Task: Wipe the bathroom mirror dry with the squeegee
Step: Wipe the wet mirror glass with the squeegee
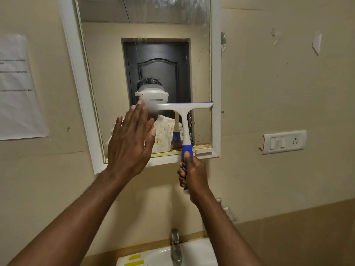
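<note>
Squeegee (185, 112) blade apparently reaches mirror (107, 73) frame's right edge.

The squeegee (184, 112) is white with a blue grip and a thin blue blade edge. The mirror (107, 60) has a white frame; streaks, possibly water, cloud its top. The wall (269, 83) is beige, the sink (194, 252) white with yellow strips.

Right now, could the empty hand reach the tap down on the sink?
Probably yes. The left hand is open and holds nothing, raised flat by the mirror. The tap stands below with nothing between them, so lowering the arm should get there.
</note>
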`<state>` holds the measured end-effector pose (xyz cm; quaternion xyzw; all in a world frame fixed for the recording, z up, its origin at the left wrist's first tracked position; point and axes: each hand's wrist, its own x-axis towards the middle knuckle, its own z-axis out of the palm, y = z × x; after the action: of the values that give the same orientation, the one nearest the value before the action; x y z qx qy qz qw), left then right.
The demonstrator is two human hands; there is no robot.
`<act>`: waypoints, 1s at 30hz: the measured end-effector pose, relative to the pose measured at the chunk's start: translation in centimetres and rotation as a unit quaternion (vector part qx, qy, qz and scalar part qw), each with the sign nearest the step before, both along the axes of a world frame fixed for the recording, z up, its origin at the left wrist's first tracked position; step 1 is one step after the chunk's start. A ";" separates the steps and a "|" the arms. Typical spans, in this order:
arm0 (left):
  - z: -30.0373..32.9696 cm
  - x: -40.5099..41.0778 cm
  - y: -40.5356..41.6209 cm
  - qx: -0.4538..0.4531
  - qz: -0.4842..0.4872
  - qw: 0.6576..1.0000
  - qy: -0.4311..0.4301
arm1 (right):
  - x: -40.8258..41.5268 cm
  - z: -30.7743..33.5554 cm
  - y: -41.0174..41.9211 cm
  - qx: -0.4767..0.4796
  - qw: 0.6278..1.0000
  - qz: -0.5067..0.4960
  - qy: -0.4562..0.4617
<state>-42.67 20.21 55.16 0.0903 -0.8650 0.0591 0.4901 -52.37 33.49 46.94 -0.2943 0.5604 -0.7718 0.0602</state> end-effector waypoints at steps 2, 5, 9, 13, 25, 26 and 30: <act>-0.4 0.2 0.0 0.005 -0.002 1.000 -0.003 | 0.2 -0.8 0.1 0.002 1.000 0.000 -0.001; -1.1 0.3 0.0 0.008 -0.007 1.000 -0.007 | 0.3 -1.9 0.1 0.002 1.000 0.001 -0.008; -1.9 0.4 -0.5 0.004 0.000 1.000 -0.010 | 0.5 -3.0 0.2 0.001 1.000 0.004 -0.013; -2.5 0.4 -0.6 0.009 -0.005 1.000 -0.006 | 0.7 -4.0 0.4 -0.001 1.000 0.007 -0.022; -4.9 0.4 -0.7 0.028 0.006 0.999 -0.029 | 1.5 -7.5 0.8 0.011 0.999 0.002 -0.050; -5.0 0.4 -0.7 0.030 0.007 0.999 -0.032 | 1.7 -7.7 0.9 0.009 0.998 0.005 -0.055; -5.4 0.3 -0.6 0.036 0.001 0.999 -0.034 | 2.0 -7.9 0.8 0.006 0.998 0.007 -0.060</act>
<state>-42.41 19.61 49.75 0.1069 -0.8827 0.0320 0.4564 -50.42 34.30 39.09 -0.2509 0.5582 -0.7843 0.1015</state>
